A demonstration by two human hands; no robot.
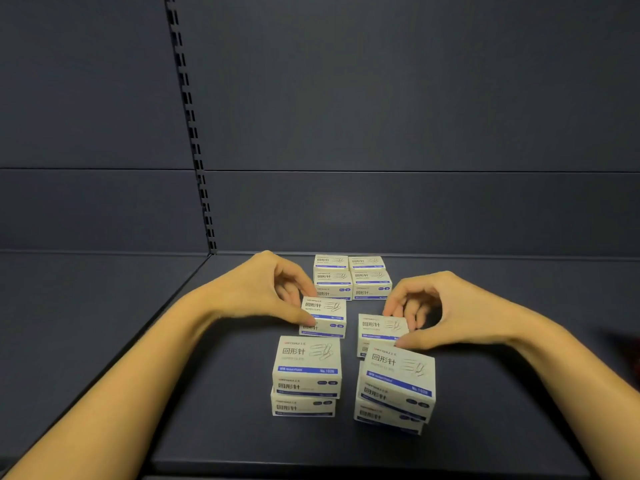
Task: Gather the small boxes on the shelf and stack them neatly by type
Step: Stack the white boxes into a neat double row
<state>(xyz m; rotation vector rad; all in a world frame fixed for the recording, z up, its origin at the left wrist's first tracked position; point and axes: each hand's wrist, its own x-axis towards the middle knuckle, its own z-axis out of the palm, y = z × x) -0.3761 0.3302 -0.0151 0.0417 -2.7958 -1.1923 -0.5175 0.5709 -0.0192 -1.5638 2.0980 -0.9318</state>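
Small white paper-clip boxes with blue stripes stand on a dark shelf [214, 427]. My left hand [266, 289] pinches the middle-left box [323, 317] by its left side. My right hand [436, 310] grips the middle-right box [379, 329] between thumb and fingers. At the back, a block of stacked boxes [351, 277] rests against the rear wall. Near the front, a left stack [306, 375] of two boxes sits squarely. The right front stack [394, 386] has its top box skewed and hides the lower part of the box in my right hand.
A slotted upright rail [194, 133] runs down the dark back panel left of centre. A lower shelf section [86, 323] lies to the left. Bare shelf surface extends on both sides of the boxes and toward the front edge [346, 469].
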